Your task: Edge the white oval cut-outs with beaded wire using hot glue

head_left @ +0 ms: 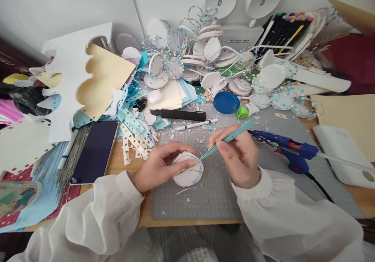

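My left hand (164, 164) grips a round white foam disc (189, 177) by its left side, thumb laid across the top. Thin wire with small blue and white bits runs over the disc's face. In my right hand (241, 158) is a pair of teal tweezers (230, 137), pinched between thumb and fingers. Their tip points down-left and meets the disc's upper right edge, near my left thumb. Whether the tip holds a bit there is too small to tell. Under both hands lies a grey cutting mat (172, 207), with a loose strand of wire close to the disc.
A blue glue gun (284, 143) lies on the right, its cable trailing down. Beyond my hands are a black utility knife (183, 114), a white pen (197, 124), a blue lid (226, 102) and piled white discs (212, 49). A phone (95, 150) lies left among paper scraps.
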A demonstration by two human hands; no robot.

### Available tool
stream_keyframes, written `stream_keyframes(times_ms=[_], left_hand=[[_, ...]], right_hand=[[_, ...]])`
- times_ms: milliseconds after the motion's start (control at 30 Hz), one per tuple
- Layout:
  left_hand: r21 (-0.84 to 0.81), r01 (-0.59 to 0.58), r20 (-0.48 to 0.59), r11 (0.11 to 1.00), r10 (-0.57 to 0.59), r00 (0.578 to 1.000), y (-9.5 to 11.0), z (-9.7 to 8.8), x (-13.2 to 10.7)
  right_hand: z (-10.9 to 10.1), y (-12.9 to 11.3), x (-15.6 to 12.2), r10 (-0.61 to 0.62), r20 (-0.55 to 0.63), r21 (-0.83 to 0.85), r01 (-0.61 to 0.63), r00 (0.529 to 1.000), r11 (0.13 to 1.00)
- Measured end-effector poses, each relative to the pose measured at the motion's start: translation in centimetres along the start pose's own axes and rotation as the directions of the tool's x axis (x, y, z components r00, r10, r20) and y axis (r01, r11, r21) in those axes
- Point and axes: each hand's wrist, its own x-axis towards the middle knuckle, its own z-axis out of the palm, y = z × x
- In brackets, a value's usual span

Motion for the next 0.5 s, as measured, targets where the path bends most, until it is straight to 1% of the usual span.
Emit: stream_keyframes(times_ms=[133,333,500], left_hand=[[-0.007,-0.002,-0.023,1.000,0.001,1.000,0.05,0.08,0.08],[-0.004,-0.026,-0.035,1.000,0.026,0.999,0.13,0.02,0.03],[0.011,-0.028,-0.033,1.000,0.028,0.999,0.09,0.05,-0.06]], right_hand=[[-0.05,0.00,-0.05,-0.007,-0.009,-0.030,0.007,1.000,1.000],[-0.16,-0.11,-0.21,0.014,0.033,-0.073,-0.011,0.999,0.997],[-0.03,-0.16,-0.26,0.011,0.066,-0.048,-0.008,0.998,0.999]])
